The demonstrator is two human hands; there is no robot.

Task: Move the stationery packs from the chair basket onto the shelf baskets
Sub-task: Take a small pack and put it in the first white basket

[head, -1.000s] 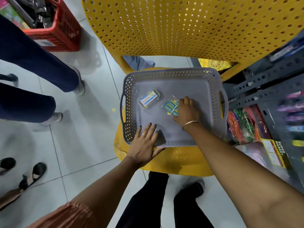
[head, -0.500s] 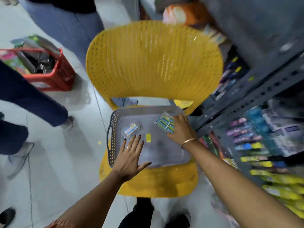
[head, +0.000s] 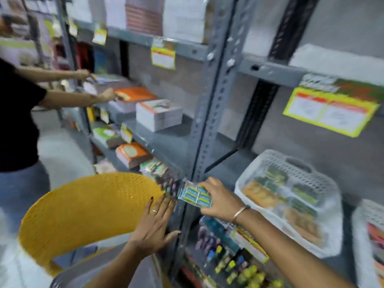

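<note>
The right hand (head: 220, 199) pinches a clear plastic pack of blue-and-yellow stationery pieces (head: 195, 196) between thumb and fingers, holding it in the air in front of the grey perforated metal shelf upright (head: 212, 113). The pack sits left of the white perforated plastic basket (head: 291, 163), which rests on the shelf at the right and already holds wrapped packs. The left hand (head: 153, 225) is flat and empty, its fingers spread, just beside the curved back of the yellow perforated plastic chair (head: 83, 206). The rim of the grey plastic chair basket (head: 68, 277) shows at the near edge. At far left, another person in a black top (head: 16, 121) reaches toward stacked books.
</note>
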